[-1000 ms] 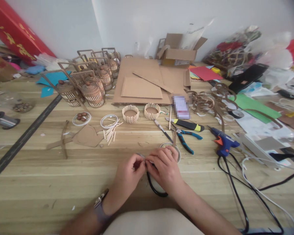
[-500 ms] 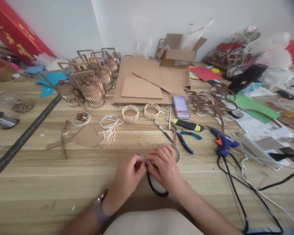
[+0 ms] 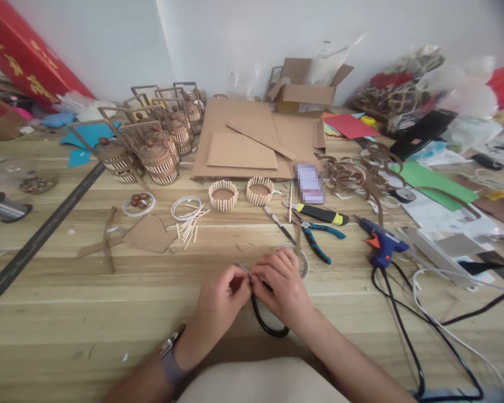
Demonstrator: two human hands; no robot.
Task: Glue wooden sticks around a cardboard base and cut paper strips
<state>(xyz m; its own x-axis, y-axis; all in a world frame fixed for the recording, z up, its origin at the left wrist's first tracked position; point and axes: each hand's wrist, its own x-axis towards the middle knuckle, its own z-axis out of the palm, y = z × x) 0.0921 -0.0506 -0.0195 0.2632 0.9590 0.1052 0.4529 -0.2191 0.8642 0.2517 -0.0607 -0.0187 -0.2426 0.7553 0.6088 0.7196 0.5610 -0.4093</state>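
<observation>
My left hand (image 3: 222,296) and my right hand (image 3: 282,285) meet just above the front of the table, fingertips pinched together. Both grip a thin dark strip (image 3: 258,313) whose black loop hangs below my right hand. Its gripped part is mostly hidden by the fingers. From behind my right hand a narrow brown strip (image 3: 297,238) sticks up; whether it is held cannot be told. Partly behind that hand lies a pale ring (image 3: 306,266). Blue-handled pliers (image 3: 317,240), a yellow-and-black utility knife (image 3: 323,214) and a slim dark-handled tool (image 3: 279,221) lie beyond it.
Two small rings of upright sticks (image 3: 223,196) stand before cardboard sheets (image 3: 243,151). Loose sticks (image 3: 188,229), cardboard cutouts (image 3: 149,232) and several lidded stick baskets (image 3: 159,162) are leftward. To the right lie a blue glue gun (image 3: 384,243), its black cable (image 3: 403,330) and coiled brown strips (image 3: 348,173).
Almost nothing differs. Both hands keep the same pinch on the dark strip; the view has shifted very slightly.
</observation>
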